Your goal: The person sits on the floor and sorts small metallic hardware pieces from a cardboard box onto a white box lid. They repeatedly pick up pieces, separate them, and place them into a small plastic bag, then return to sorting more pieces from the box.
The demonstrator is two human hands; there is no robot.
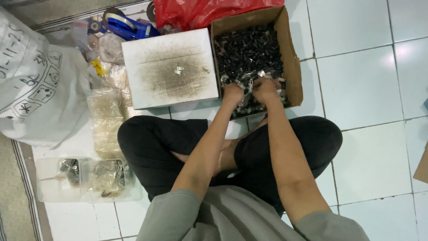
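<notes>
Two hands work side by side in the cardboard box [292, 58] at upper centre of the frame, sunk into its near end among small black and silver metal parts [247, 49]. Left hand [232, 93] and right hand [265, 89] curl closed around a shared cluster of silver pieces [248, 85] between them, equally near. Left of the box sits a smudged white block [169, 67] carrying two loose metal clips [179, 70].

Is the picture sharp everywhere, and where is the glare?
Head view: soft glare on the floor tiles at upper right; both hands, left hand and right hand, look slightly blurred in the cardboard box; the small parts there blend together.
</notes>
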